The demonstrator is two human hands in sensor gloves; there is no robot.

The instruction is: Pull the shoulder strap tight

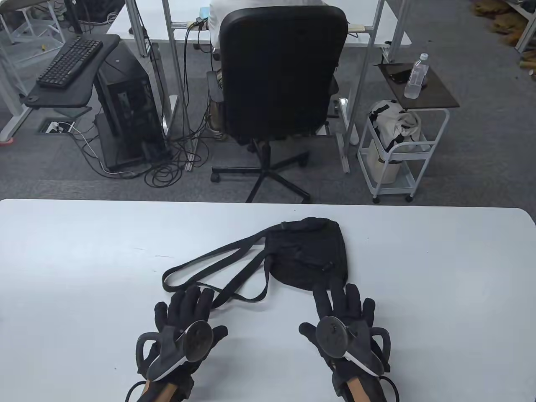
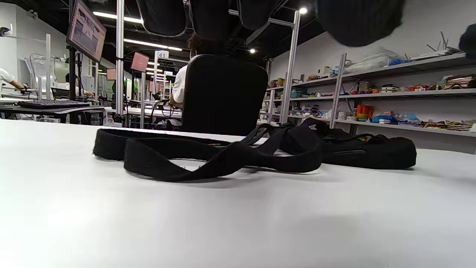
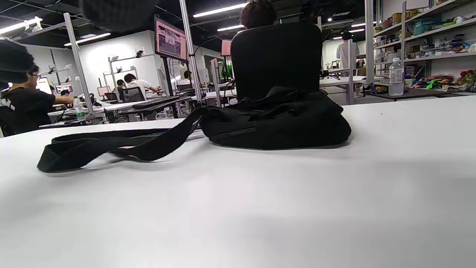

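We find the task not yet begun: the shoulder strap point(image 1: 217, 268) lies slack in loops on the table point(image 1: 439, 268), left of the bag point(image 1: 307, 255). Left hand point(image 1: 184, 331) and right hand point(image 1: 345, 326) rest flat just before them — each grip wide, holding nothing.

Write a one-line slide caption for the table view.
Two gloved hands, left and right, rest open on a white table before a black bag and its looped shoulder strap.
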